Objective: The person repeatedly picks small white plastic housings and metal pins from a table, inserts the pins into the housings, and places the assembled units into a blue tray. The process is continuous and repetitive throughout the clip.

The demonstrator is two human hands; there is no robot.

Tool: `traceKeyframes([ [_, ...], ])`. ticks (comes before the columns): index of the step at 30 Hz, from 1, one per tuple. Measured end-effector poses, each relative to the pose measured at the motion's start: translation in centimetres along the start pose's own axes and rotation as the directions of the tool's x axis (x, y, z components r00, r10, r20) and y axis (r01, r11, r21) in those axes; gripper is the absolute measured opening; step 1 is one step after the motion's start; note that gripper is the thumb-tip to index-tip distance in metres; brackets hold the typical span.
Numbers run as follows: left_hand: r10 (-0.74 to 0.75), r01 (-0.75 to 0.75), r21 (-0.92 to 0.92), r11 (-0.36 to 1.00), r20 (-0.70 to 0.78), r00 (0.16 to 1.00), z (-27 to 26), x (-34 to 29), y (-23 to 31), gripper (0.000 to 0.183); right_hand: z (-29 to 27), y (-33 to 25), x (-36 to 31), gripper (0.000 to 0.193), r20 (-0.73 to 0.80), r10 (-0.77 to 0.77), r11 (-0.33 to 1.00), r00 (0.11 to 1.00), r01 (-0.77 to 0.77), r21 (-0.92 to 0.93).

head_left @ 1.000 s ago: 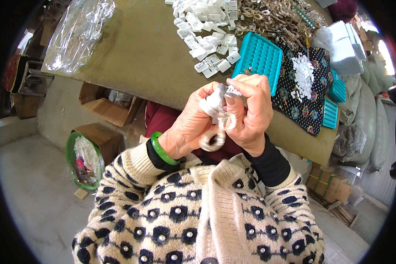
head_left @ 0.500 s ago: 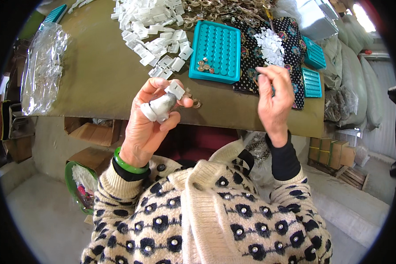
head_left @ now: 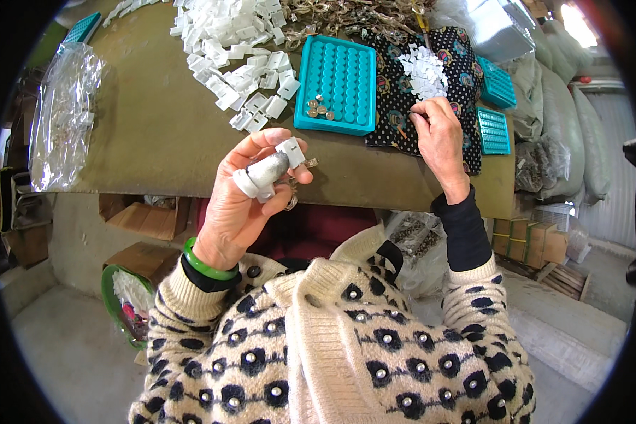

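Head view looks down on a counter (head_left: 148,106), where the left hand (head_left: 226,205), a green bangle (head_left: 209,265) at its wrist, pinches a white plastic tag (head_left: 291,152) beside its thumb, which wears a white, grey-tipped covering (head_left: 267,172); a pale, glossy coil (head_left: 292,199) shows behind those fingers. The right hand (head_left: 442,138) bends its fingertips together at the lower edge of a heap of white chips (head_left: 425,74); whether it grips one cannot be told. That heap lies on a dark patterned cloth (head_left: 389,134), just beside a large teal tray (head_left: 339,71) with rows of round cells, and a few small coppery pieces (head_left: 321,111) sit in the tray's near left corner. Left of the tray spreads a pile of white plastic tags (head_left: 233,42). Two smaller teal trays, one farther back (head_left: 498,83) and one nearer (head_left: 494,132), stand right of the cloth. At the counter's left end lies a crumpled clear bag (head_left: 67,116). Below are an open cardboard box (head_left: 148,218), its contents hard to make out, a green basin (head_left: 109,286) holding white film and something pinkish-red, and a clear plastic bag (head_left: 420,251) with small dark pieces inside.
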State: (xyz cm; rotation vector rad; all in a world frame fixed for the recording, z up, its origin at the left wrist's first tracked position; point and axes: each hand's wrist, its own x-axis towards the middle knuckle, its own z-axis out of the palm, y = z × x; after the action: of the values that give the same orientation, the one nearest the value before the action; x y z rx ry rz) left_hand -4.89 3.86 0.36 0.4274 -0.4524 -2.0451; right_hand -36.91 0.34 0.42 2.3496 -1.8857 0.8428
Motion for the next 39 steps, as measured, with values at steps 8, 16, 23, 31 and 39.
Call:
traceKeyframes([
  [8, -0.036, 0.036, -0.011, 0.999, 0.001, 0.999, 0.2, -0.5, 0.6, 0.037, -0.6, -1.4, 0.1, 0.004, -0.11, 0.266, 0.905, 0.958, -0.209, 0.372],
  [16, -0.039, 0.039, -0.01, 0.999, 0.052, 0.998, -0.4, -0.7, 0.6, 0.041, -0.1, -1.4, 1.2, 0.006, -0.134, -0.176, 0.977, 0.975, 0.157, -0.141],
  [23, -0.061, 0.061, -0.009, 0.998, 0.028, 0.998, -0.8, -0.7, 0.5, 0.038, -0.7, -0.9, 0.6, 0.004, 0.008, 0.416, 0.738, 0.91, -0.342, 0.582],
  [31, -0.049, 0.049, -0.003, 0.999, 0.009, 0.999, -0.9, -0.7, 0.3, 0.037, -1.3, -1.2, 0.6, 0.01, 0.303, 0.466, 0.209, 0.831, -0.437, 0.875],
  [39, -0.053, 0.053, 0.027, 0.998, -0.009, 0.999, -0.5, -0.6, 0.4, 0.031, -1.7, -6.6, 0.9, 0.009, 0.364, 0.367, 0.072, 0.856, -0.417, 0.906],
])
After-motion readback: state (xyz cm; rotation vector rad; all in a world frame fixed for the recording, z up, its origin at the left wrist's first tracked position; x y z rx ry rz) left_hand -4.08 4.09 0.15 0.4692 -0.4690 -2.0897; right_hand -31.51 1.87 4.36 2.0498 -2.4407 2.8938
